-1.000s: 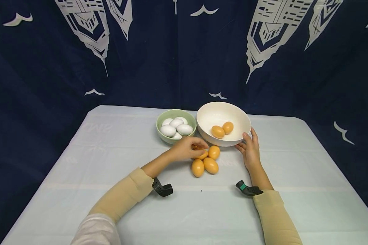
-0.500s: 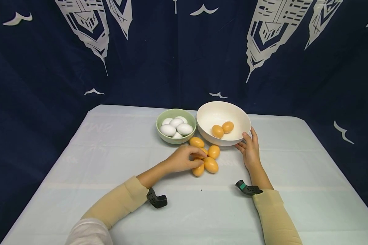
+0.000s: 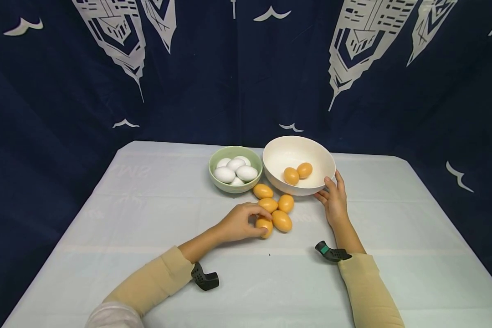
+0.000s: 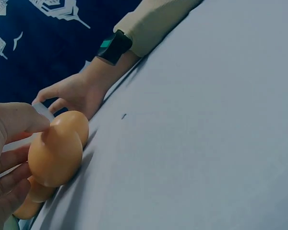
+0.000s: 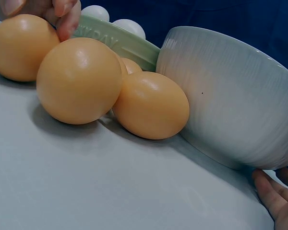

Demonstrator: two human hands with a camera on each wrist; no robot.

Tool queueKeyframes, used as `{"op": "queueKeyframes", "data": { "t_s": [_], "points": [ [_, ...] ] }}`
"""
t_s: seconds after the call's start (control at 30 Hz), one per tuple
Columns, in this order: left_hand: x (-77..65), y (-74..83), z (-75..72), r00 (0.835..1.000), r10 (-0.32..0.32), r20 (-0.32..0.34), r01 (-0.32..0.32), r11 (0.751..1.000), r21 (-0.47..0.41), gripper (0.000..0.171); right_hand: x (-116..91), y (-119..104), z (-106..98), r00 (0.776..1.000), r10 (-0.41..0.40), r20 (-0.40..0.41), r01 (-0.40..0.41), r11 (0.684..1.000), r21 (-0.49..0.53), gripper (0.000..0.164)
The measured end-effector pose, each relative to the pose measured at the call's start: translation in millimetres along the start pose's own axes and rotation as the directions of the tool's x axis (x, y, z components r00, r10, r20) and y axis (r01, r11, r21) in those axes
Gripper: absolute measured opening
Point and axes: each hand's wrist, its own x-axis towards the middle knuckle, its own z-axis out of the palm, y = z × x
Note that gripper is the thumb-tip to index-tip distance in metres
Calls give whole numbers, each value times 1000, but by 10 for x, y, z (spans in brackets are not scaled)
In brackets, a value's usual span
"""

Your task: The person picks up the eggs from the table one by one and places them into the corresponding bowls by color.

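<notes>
My left hand (image 3: 238, 223) has its thumb and fingers around the nearest brown egg (image 3: 263, 224), which sits at the front of a cluster of several brown eggs on the table. In the left wrist view the thumb lies against one end of this egg (image 4: 55, 158) and the fingers against its side. My right hand (image 3: 336, 205) grips the right side of a large white bowl (image 3: 284, 152), thumb at the rim and fingers under it. Two brown eggs (image 3: 298, 173) lie inside that bowl.
A smaller green bowl (image 3: 217, 182) holding several white eggs (image 3: 235, 164) stands left of the white bowl. A pale cloth (image 3: 147, 218) covers the table, with a dark blue printed curtain (image 3: 238, 82) hanging behind. Another brown egg (image 3: 263, 191) lies close against the green bowl.
My left hand has moved toward me, from the farther brown eggs to the nearest one, uncovering the eggs behind. My right hand and both bowls have stayed in place.
</notes>
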Motion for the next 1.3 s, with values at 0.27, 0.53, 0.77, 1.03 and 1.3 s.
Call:
{"op": "queueKeyframes", "data": {
  "t_s": [0.27, 0.53, 0.77, 1.03, 1.3],
  "points": [
    [-81, -38, 80, 999, 45, 5, -45, 999, -29, 27, 9, -2, 11, 1000, 17, -11, -17, 1000, -5, 70],
    [-125, -53, 134, 997, -35, 74, 35, 999, 4, 35, 7, 2, 21, 1000, 19, -15, -19, 1000, -11, 69],
    [-129, -85, 133, 995, -34, 97, 32, 999, 17, 39, 2, -19, 24, 1000, 15, -22, -15, 1000, -1, 70],
    [-122, -138, 90, 985, -8, 174, 2, 999, 37, 46, -10, -39, 18, 1000, 9, -17, -9, 1000, -17, 71],
    [-132, -142, 107, 988, -3, 151, -4, 999, 47, 45, -18, -37, 17, 1000, 9, -6, -10, 1000, -10, 70]
  ]
}}
